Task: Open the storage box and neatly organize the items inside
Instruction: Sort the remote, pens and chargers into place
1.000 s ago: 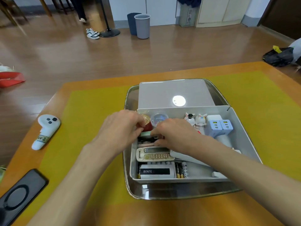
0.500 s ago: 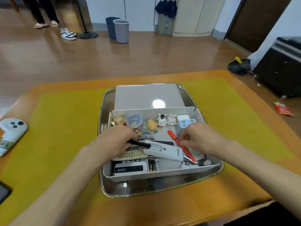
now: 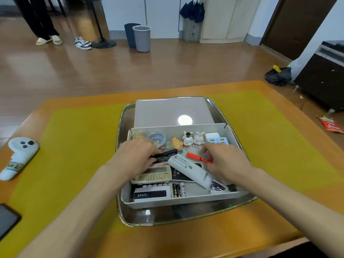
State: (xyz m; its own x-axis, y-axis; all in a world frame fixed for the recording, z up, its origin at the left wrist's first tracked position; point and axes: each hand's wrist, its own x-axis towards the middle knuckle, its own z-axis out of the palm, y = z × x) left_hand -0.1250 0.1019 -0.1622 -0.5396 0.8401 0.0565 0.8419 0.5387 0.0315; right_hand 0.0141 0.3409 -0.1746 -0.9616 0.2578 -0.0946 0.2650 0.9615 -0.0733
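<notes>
Yellow mat (image 3: 78,146) underlies the metal tray (image 3: 167,216). My left hand (image 3: 135,157) grips a black pen (image 3: 164,153); my right hand (image 3: 225,161) pinches the red marker (image 3: 197,157) above a white remote (image 3: 189,170).

An orange wooden table (image 3: 204,239) carries a yellow-green rectangular mat (image 3: 78,146). On the mat's middle sits a shiny metal tray (image 3: 167,216); a white handheld controller (image 3: 18,157) lies at the left, and a black phone (image 3: 7,220) at the near left edge.

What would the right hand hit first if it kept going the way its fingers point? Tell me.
Likely the red pen: the right hand points left across the box, fingertips already at it. Depth is unclear.
</notes>
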